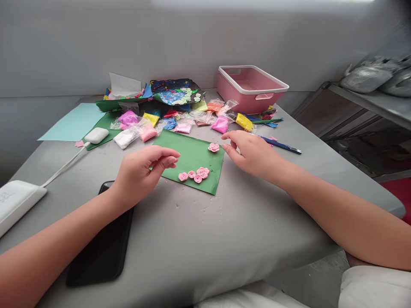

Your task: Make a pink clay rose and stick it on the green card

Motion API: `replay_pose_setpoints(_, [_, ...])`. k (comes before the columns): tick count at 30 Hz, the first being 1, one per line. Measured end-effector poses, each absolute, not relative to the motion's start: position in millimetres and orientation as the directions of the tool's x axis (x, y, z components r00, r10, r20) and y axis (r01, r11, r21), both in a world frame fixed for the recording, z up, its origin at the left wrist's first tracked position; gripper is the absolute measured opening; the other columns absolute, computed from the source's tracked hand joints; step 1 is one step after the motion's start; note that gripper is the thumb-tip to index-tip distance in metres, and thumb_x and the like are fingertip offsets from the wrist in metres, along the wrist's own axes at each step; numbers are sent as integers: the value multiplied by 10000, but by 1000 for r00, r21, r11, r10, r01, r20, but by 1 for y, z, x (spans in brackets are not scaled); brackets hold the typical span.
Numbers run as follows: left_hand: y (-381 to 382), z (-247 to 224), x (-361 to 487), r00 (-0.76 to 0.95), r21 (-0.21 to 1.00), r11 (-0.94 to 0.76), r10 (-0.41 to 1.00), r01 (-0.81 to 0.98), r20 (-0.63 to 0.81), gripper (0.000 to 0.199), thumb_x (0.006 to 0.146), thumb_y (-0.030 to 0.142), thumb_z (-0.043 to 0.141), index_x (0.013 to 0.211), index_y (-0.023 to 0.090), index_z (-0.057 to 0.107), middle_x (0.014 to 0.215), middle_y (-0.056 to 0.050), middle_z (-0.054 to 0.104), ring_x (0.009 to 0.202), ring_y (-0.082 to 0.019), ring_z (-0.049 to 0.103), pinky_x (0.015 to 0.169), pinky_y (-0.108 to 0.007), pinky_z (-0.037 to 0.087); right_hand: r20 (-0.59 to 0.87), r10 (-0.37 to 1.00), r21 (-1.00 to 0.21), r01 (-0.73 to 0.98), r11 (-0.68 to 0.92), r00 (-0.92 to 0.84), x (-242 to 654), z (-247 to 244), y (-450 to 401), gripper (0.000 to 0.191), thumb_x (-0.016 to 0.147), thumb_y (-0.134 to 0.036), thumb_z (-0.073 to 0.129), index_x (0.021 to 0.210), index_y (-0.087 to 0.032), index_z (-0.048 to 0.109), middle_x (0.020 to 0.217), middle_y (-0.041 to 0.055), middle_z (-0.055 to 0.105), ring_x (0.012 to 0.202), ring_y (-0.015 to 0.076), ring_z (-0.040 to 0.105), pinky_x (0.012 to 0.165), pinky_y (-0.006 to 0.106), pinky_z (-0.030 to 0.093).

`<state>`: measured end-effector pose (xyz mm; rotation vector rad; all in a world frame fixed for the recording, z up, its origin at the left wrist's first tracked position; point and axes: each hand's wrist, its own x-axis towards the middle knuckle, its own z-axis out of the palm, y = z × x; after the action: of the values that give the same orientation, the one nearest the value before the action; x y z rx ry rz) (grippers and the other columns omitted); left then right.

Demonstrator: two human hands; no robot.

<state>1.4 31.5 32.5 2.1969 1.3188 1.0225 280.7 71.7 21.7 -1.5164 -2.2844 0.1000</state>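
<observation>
A green sheet of card (189,149) lies on the table between my hands. Along its near edge sits a row of small pink clay flowers (198,175), and one more pink flower (213,147) is near its right edge. My left hand (146,169) hovers over the card's left side, fingers curled and thumb close against them; anything inside is hidden. To the right of the card, my right hand (245,149) has its thumb and forefinger apart beside the single flower, with nothing visible between them. Its other fingers are partly hidden.
Several bags of coloured clay (147,130) lie behind the card, near a pink basket (253,87). Dark blue tweezers (281,145) rest at right. A black phone (102,244) is under my left forearm. A white cable (64,164) runs from a power bank (19,203) to a white case (96,135).
</observation>
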Motion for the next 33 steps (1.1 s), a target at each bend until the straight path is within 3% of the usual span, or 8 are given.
replay_pose_setpoints(5, [30,48,-2,175,709,-382,920,593,350,239,958,353,515,891,206,691,707,-26,673,630,-161,614,636,-315,550,166,944,-202,927,316,-286,289,31,80,279,968,-281,449,1055,-160,686,1006,107,722,912,252,648,705,332,434])
replay_pose_setpoints(10, [31,49,-1,164,800,-291,957,525,241,431,944,513,529,1165,188,707,1119,-103,729,884,-211,657,870,-406,575,122,948,-14,955,297,-293,294,28,81,308,954,-213,420,984,-121,712,970,168,684,850,277,636,645,356,440])
replay_pose_setpoints(15, [28,53,1,168,919,-152,981,364,96,422,810,489,752,1139,225,748,1159,-102,750,1121,-284,674,1031,-477,532,98,939,49,944,325,-328,302,26,80,254,894,-174,506,988,-115,734,941,182,667,889,307,633,671,377,485])
replay_pose_setpoints(19, [24,63,6,91,941,6,995,339,-39,447,689,464,861,1057,236,752,1069,-88,788,1099,-291,709,1027,-482,544,368,830,-154,853,498,-418,295,31,75,255,928,-189,508,1066,-143,717,1012,143,701,943,268,650,785,388,530])
replay_pose_setpoints(24, [12,65,18,236,967,127,955,223,-180,424,692,460,856,1011,220,713,893,-59,810,927,-269,766,881,-450,616,626,556,-460,317,829,-547,264,29,45,341,915,-370,672,1207,-195,667,970,72,703,811,148,681,782,306,590])
replay_pose_setpoints(26, [3,64,24,311,969,140,929,203,-200,402,700,438,856,994,223,685,870,-45,809,893,-253,769,875,-437,609,666,496,-487,179,855,-557,251,24,30,404,870,-394,726,1220,-200,671,917,49,700,761,127,677,756,282,596])
replay_pose_setpoints(28, [-4,64,30,349,965,150,911,213,-219,419,678,413,874,982,226,656,840,-32,801,878,-243,763,857,-419,602,708,460,-480,113,870,-536,242,19,18,237,902,-302,698,1114,-198,718,881,41,714,715,102,667,673,226,578])
replay_pose_setpoints(33, [2,70,23,225,915,44,963,402,-145,421,726,572,756,918,215,642,921,-51,754,843,-254,742,755,-391,594,711,557,-535,185,825,-429,240,19,13,77,923,-215,658,913,-178,725,811,41,746,720,120,690,653,231,574])
